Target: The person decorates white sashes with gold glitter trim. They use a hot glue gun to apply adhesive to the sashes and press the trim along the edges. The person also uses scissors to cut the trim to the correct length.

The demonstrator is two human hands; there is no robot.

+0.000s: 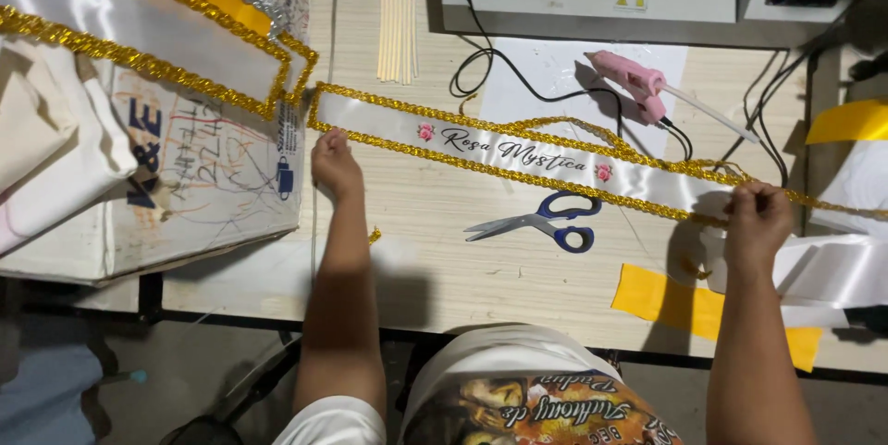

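The scissors (pixel 546 220) lie before the sash (pixel 518 151), the glue gun (pixel 638 84) behind it on the table (pixel 435 269).

The person wore a white short-sleeved shirt (pixel 518 389); a white sleeve (pixel 335 422) ended high on the left arm, and both forearms were bare. Across the front of the shirt ran a large printed picture in browns, golds and reds, with curved pale lettering over it. The left hand (pixel 333 166) and the right hand (pixel 758 216) were bare, without gloves, rings, or a watch showing.
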